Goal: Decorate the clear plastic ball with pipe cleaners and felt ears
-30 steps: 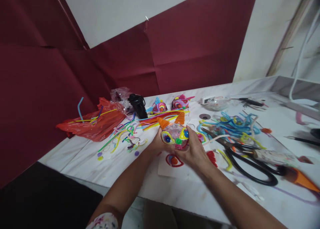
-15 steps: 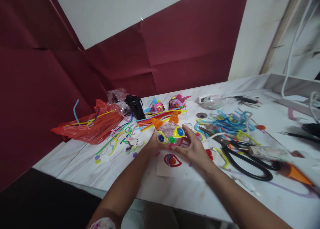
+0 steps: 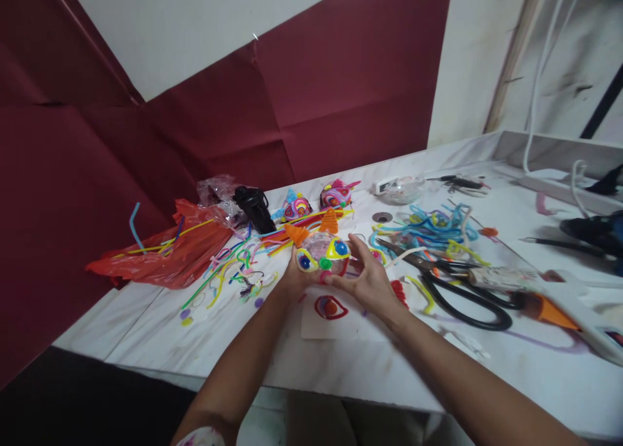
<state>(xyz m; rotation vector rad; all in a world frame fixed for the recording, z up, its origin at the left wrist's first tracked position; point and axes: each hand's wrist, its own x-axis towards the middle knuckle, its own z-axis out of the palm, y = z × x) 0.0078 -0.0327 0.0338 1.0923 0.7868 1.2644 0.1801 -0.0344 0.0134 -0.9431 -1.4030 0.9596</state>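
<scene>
Between my two hands is a clear craft animal head (image 3: 318,246) with orange ears, blue eyes rimmed in yellow and white, a green nose and a pink piece below it. My left hand (image 3: 294,278) grips its left side, fingers mostly hidden behind it. On the other side my right hand (image 3: 368,278) holds it, thumb at the bottom front and forefinger raised near the right eye. Under the head, a red-rimmed pipe-cleaner eye (image 3: 331,308) lies on a white paper (image 3: 316,328). A red fuzzy piece (image 3: 400,294) is beside my right wrist.
Large black-handled scissors (image 3: 467,303) and a glue gun (image 3: 549,306) lie at right, near a pile of blue pipe cleaners (image 3: 423,228). A red plastic bag (image 3: 165,258) and loose pipe cleaners spread at left. Two finished colourful heads (image 3: 337,194) stand behind, near a black object (image 3: 254,209).
The view has swung slightly to the right, so things appear shifted left. My hands keep the same hold on the animal head, which looks nearly unchanged.
</scene>
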